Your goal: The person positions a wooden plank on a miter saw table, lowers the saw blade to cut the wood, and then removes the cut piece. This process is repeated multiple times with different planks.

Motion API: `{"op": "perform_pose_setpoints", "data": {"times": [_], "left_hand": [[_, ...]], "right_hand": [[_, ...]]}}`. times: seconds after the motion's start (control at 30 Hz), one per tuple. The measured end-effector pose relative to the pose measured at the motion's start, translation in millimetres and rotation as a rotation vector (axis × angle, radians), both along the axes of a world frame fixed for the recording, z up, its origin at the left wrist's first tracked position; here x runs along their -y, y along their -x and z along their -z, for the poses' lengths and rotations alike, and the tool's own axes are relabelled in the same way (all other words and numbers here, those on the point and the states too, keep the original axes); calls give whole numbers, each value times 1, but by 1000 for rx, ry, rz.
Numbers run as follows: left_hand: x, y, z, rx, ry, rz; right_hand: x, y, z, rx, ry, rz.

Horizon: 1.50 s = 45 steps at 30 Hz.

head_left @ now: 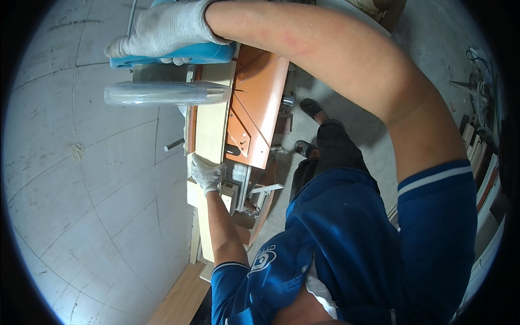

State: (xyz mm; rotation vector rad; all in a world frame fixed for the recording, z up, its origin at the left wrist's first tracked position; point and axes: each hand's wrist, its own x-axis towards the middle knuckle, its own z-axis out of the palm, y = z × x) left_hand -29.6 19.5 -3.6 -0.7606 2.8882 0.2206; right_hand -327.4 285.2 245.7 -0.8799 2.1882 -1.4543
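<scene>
My right hand [168,32], in a pale knitted glove, reaches across the top and grips the blue housing [216,53] of a power saw. Some of its fingertips curl under the housing's edge. Just beside the housing is a clear rounded guard [157,93], which crosses over a long pale board [211,130]. That board lies along the saw's orange metal table [262,89]. My left hand [207,173], gloved too, is closed over the board a short way from the guard. Its fingertips are partly hidden. The blade cannot be made out.
A grey tiled wall [70,179] rises close on the left. A metal rod [174,145] sticks out toward it. Under the board's near part are a pale box-like support [229,196] and loose scraps. Long strips [476,146] and cables lie on the floor at the far right.
</scene>
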Motion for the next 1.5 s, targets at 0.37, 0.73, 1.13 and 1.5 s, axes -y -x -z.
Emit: {"op": "perform_pose_setpoints", "data": {"times": [0.37,0.73,1.13,1.5], "left_hand": [[-2,-1,-1,-14,0,-20],[36,-49,13,73,57,53],[21,-42,0,47,70,-42],[7,-17,-3,27,25,-30]], "right_hand": [[-43,-19,80,67,93,38],[-49,-22,99,99,89,54],[15,15,-23,157,31,-64],[30,28,-3,119,54,-45]]}}
